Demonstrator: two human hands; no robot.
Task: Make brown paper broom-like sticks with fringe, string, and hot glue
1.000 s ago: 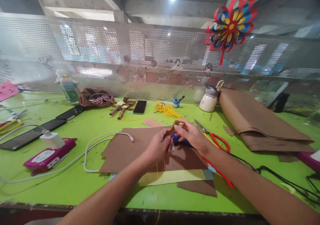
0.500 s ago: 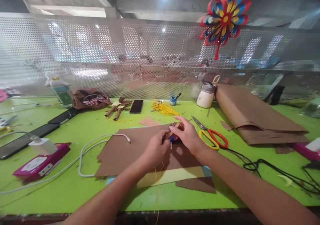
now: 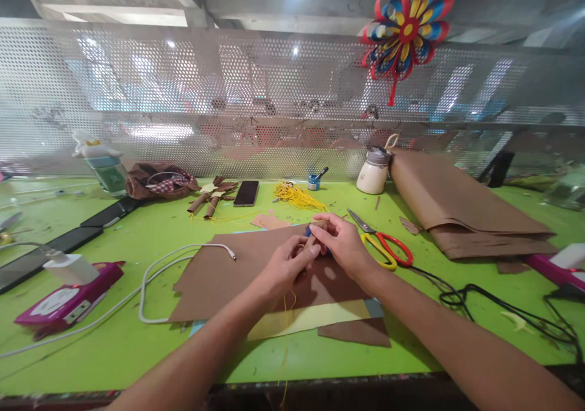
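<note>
Both my hands meet above a stack of brown paper sheets on the green table. My left hand and my right hand are closed around a small rolled brown paper piece, mostly hidden by the fingers. A bit of dark blue shows beside it; I cannot make out what that is. From under my left hand a thin yellow string hangs down past the table edge. Just right of my right hand lie scissors with one yellow and one red handle, blades partly spread.
A phone, yellow string bundle, blue jar and white bottle stand farther back. Rolled brown paper pieces lie left of them. Folded brown paper is at right, a purple power strip with white cable at left.
The brown paper piece has turned in my hands and is now more covered by the fingers. My left thumb has stretched toward my right fingers. The whole view has shifted slightly.
</note>
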